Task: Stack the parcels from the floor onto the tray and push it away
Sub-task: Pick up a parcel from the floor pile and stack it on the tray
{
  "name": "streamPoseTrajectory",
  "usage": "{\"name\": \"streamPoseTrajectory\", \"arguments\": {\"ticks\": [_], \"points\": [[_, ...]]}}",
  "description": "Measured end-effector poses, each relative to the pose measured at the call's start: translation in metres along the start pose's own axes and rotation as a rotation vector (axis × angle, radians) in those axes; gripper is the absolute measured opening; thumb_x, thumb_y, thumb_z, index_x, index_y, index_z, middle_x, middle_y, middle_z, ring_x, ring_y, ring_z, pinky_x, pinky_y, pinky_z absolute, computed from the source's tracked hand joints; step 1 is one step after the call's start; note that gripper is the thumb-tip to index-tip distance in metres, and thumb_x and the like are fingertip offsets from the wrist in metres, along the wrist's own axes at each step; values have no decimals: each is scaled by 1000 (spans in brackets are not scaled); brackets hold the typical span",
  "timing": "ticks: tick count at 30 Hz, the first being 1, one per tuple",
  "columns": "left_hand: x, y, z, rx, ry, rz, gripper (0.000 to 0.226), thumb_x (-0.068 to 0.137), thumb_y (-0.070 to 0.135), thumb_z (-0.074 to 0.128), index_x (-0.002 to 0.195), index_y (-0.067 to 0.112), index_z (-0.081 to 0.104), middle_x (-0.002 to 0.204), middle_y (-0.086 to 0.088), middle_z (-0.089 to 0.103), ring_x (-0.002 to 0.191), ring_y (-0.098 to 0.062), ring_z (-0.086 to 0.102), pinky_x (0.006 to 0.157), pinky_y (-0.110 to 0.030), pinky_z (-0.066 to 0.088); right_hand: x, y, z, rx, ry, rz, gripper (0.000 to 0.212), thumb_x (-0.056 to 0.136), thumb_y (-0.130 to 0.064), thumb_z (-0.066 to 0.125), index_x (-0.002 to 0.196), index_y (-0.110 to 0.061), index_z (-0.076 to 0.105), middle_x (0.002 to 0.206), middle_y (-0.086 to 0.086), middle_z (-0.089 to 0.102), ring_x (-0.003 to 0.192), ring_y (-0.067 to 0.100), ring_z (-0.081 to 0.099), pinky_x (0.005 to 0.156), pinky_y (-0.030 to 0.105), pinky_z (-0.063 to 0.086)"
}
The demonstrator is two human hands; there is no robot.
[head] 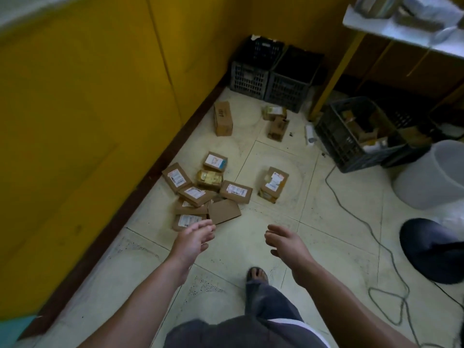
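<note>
Left hand (193, 238): stretched out towards the near edge of the heap, fingers loosely straight, grip open with nothing in it, not touching any box.
Right hand (283, 241): held out beside it over bare floor (238, 249), fingers relaxed and a little curled, grip empty as well.
Main heap of parcels (200, 192): small brown cartons, most with white labels, lying jumbled and overlapping on the tiles close to the yellow wall (88, 96), just beyond the left hand.
Pair of parcels (273, 183): to the right of the heap and apart from it; they look set one on the other.
Far parcels: a longer carton (223, 118) by the skirting and two small boxes (276, 121) near it, both short of the black crates (271, 74).
Tray: I see no flat tray from here. It may be one of the crates, but I cannot tell.
Other things: a crate with odds and ends (351, 131) at the right, a white bucket (437, 172), and a cable (376, 237) trailing over the tiles.
Progress: by the look of it, barely begun. Every parcel in view lies on the floor and none is in hand.
Left to do: gather all the parcels, stack them, then push the load away.
</note>
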State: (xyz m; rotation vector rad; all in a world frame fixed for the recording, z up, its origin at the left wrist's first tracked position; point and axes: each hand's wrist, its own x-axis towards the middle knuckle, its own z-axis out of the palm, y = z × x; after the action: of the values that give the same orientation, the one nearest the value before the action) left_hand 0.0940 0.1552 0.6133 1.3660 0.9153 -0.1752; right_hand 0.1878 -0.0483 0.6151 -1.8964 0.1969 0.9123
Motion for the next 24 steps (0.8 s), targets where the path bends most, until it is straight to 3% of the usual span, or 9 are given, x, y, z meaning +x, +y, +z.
{"name": "streamPoseTrajectory", "arguments": {"ticks": [5, 7, 10, 17, 24], "points": [[29, 8, 38, -3, 80, -117, 27, 102, 25, 46, 124, 23, 60, 119, 1, 66, 107, -11, 61, 79, -22, 47, 60, -18, -41, -79, -54, 79, 40, 97, -19, 57, 136, -17, 53, 126, 0, 60, 114, 17, 57, 101, 36, 47], [42, 18, 49, -48, 100, -152, 24, 101, 23, 48, 121, 23, 61, 113, 2, 67, 102, -10, 62, 79, -21, 47, 83, -30, -48, -85, -81, 115, 39, 97, -18, 57, 135, -16, 53, 122, 0, 60, 111, 16, 58, 97, 33, 48], [68, 36, 50, -103, 133, -173, 20, 100, 21, 51, 115, 23, 63, 107, 3, 69, 99, -9, 63, 76, -21, 48, 113, -47, -47, -100, -111, 134, 39, 97, -18, 57, 135, -17, 53, 120, -2, 61, 109, 13, 59, 93, 30, 49], [159, 76, 32, -111, 103, -180, 20, 100, 23, 49, 115, 27, 62, 110, 6, 68, 104, -11, 63, 75, -23, 48, 187, -95, -28, -147, -104, 151, 41, 97, -20, 57, 137, -19, 52, 131, -1, 58, 116, 16, 56, 103, 35, 46], [259, 101, 14, -59, 71, -197, 18, 99, 24, 52, 111, 31, 63, 113, 5, 67, 109, -12, 61, 95, -33, 48, 267, -128, -8, -119, -68, 213, 40, 97, -19, 58, 136, -18, 53, 130, 0, 59, 116, 17, 57, 104, 40, 47]]}}
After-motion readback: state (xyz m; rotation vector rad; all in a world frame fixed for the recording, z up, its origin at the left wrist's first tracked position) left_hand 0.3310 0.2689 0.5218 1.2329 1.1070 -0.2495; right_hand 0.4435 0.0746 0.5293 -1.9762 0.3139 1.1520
